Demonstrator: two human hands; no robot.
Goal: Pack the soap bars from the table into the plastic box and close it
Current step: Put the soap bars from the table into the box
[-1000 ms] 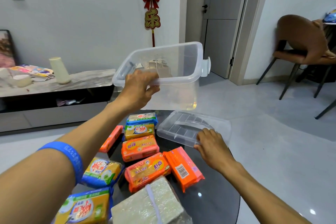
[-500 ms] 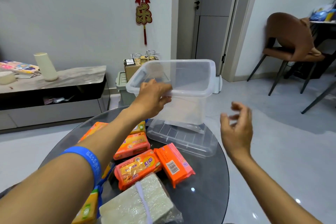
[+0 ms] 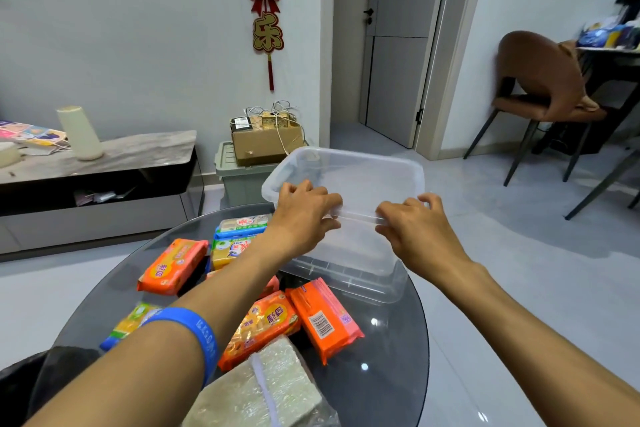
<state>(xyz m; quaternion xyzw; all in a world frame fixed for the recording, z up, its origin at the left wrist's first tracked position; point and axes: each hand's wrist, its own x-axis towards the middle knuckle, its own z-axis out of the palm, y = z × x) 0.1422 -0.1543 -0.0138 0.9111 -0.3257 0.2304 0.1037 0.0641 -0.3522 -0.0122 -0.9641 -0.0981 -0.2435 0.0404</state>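
A clear plastic box (image 3: pixel 367 173) stands upright at the far side of the round dark glass table (image 3: pixel 388 357), resting on its clear lid (image 3: pixel 374 282). My left hand (image 3: pixel 304 208) and my right hand (image 3: pixel 412 222) both grip the box's near rim. Several wrapped soap bars lie on the table in front of the box: an orange bar (image 3: pixel 325 319), an orange-yellow bar (image 3: pixel 266 322), another orange bar (image 3: pixel 173 265), and blue-yellow bars (image 3: pixel 239 225). A large pale bar in clear wrap (image 3: pixel 259 392) is nearest me. The box holds nothing.
A cardboard carton (image 3: pixel 265 137) sits on a green bin (image 3: pixel 239 177) on the floor beyond the table. A low cabinet (image 3: pixel 97 184) runs along the left wall. A brown chair (image 3: pixel 543 87) stands at the right, with bare floor between.
The box came down from the air onto the lid on the table. My right hand left the lid, rose and took the box's near rim beside my left hand.
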